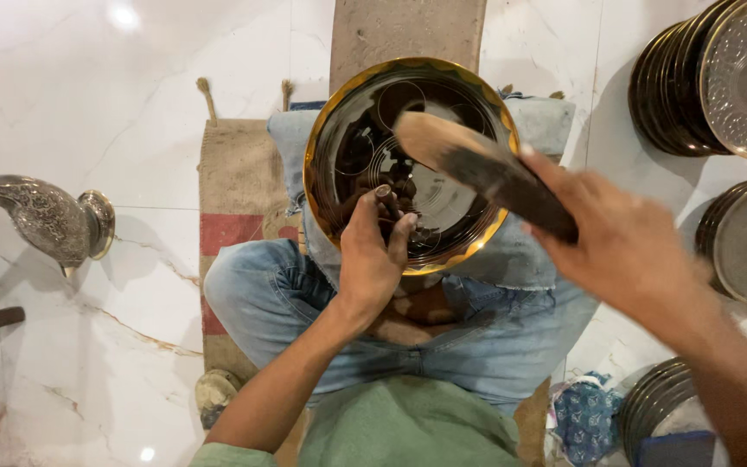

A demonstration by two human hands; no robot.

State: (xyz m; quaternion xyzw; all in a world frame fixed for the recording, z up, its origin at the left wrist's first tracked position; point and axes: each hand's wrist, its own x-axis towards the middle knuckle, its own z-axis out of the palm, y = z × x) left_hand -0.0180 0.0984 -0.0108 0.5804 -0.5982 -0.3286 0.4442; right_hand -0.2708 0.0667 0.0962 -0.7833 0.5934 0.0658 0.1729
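Brass plate [408, 164] rests tilted on our lap, our left hand [372, 251] pinching a small tool against its dark face, grip narrow. Our right hand [624, 242] clasps a wooden mallet [477, 169] above it; stacked plates [702, 78] lean well apart on the marble floor [88, 104].

Bowl [408, 164] on lap, stacked plates [711, 78] right, spouted vessel [45, 216] left

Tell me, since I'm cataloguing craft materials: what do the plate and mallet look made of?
The plate looks like brass: a glossy dark coated face, mirror reflections, bare golden rim. The mallet in the right hand looks wooden: matte, pale tip, darkened shaft.
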